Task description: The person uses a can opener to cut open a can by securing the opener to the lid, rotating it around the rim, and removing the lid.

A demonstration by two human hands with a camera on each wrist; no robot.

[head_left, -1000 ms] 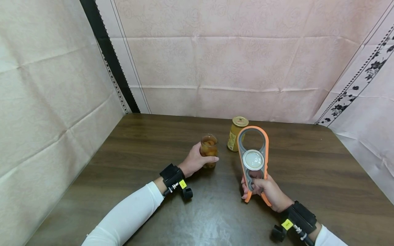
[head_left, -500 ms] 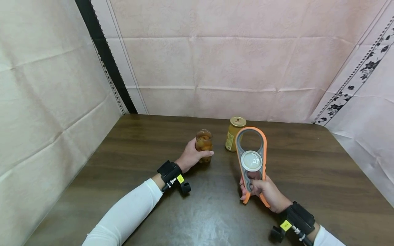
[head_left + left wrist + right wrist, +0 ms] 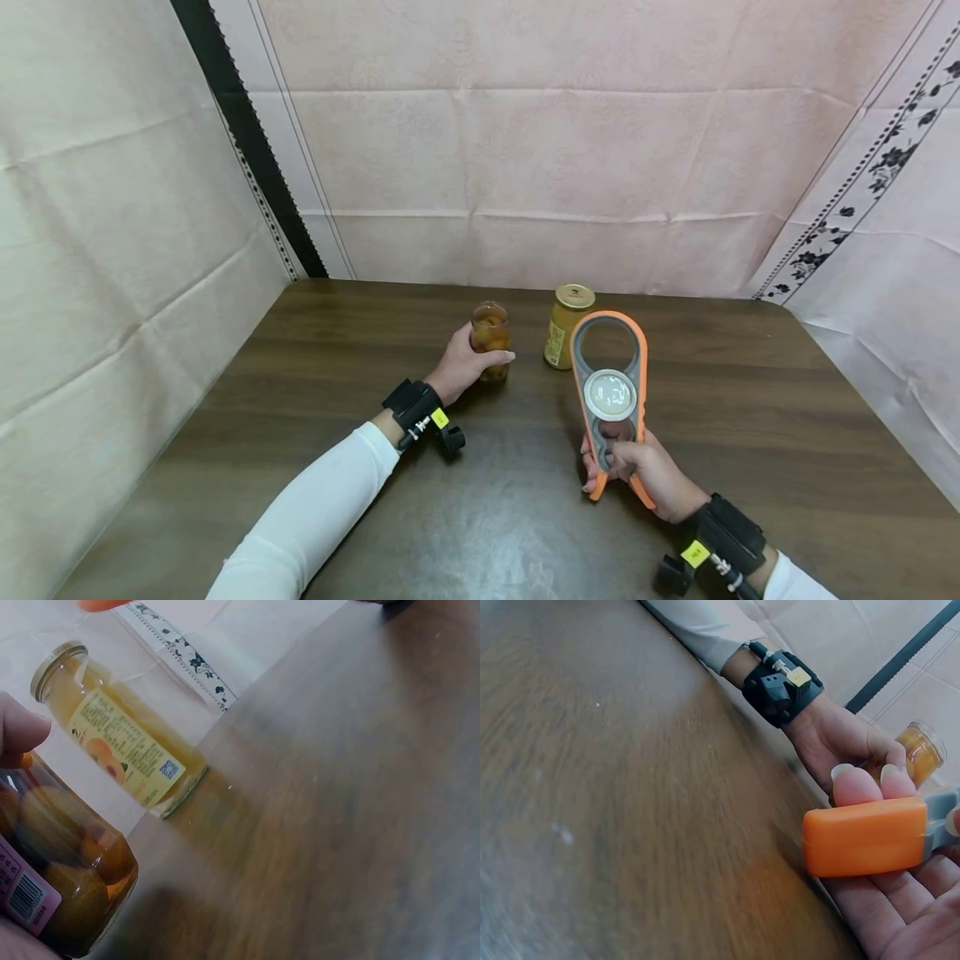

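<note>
My left hand point(image 3: 459, 367) grips an open glass jar point(image 3: 491, 333) of brown round fruit, thumb across its near side. A pink barcode label point(image 3: 26, 892) shows on that jar in the left wrist view; whether its base touches the table, I cannot tell. In my right hand point(image 3: 663, 475) is an orange and grey jar opener point(image 3: 642, 371), its fingers curled round the handles. A round lid point(image 3: 610, 395), pale side up, sits between the opener's arms. Behind the opener stands a second jar point(image 3: 558, 337), yellow with a gold lid and a fruit label point(image 3: 127, 750).
Both hands are over a dark brown wooden table point(image 3: 360, 333). Pale cloth point(image 3: 562, 167) hangs behind its far edge and at the sides. Black cameras are strapped to both wrists, the left wrist camera point(image 3: 452, 439) close above the tabletop.
My left hand has moved the open jar away from me and a little left. The right hand keeps hold of the jar opener, almost still. The view has shifted slightly.
</note>
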